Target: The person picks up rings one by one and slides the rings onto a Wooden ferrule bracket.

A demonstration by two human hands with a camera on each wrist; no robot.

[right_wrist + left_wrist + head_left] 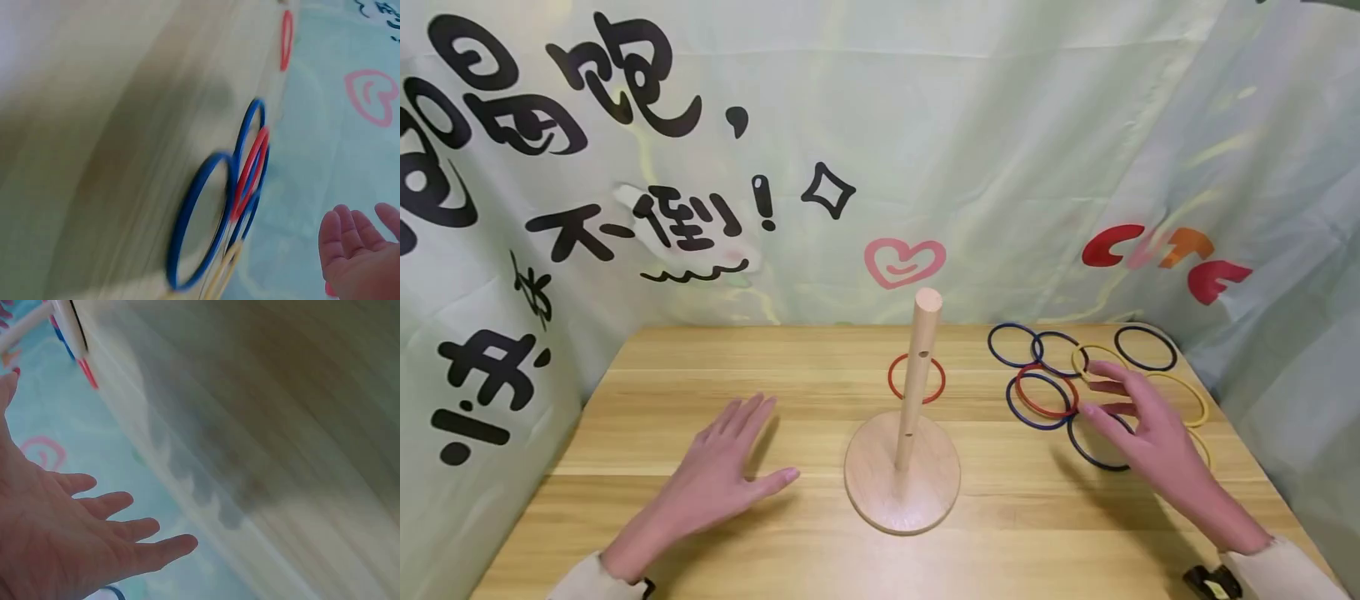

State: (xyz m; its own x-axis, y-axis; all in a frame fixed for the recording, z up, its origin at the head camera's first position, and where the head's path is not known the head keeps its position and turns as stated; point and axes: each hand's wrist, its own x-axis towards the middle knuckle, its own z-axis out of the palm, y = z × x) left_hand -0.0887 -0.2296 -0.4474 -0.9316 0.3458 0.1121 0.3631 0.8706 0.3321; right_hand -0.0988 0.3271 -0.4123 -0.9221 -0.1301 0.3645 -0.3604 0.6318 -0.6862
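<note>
Over the left part of the wooden table my left hand [715, 471] is held with fingers straight and thumb spread; it holds nothing. My right hand [1153, 437] hovers above the rings on the right, fingers loosely bent and nothing between them. A dark blue ring [1093, 463] lies partly hidden under that hand, and a yellow ring [1206, 408] shows beyond its knuckles. Just left of its fingertips, a red ring [1018, 389] overlaps a blue ring [1010, 406]. Between the hands stands an upright wooden post [917, 375] on a round base [880, 487], with no ring around it.
Behind the post another red ring [891, 379] lies flat on the table [775, 358]. More blue rings [990, 348] lie toward the back right, with a dark ring [1117, 342] near the corner. A printed cloth [1000, 167] hangs behind and at both sides.
</note>
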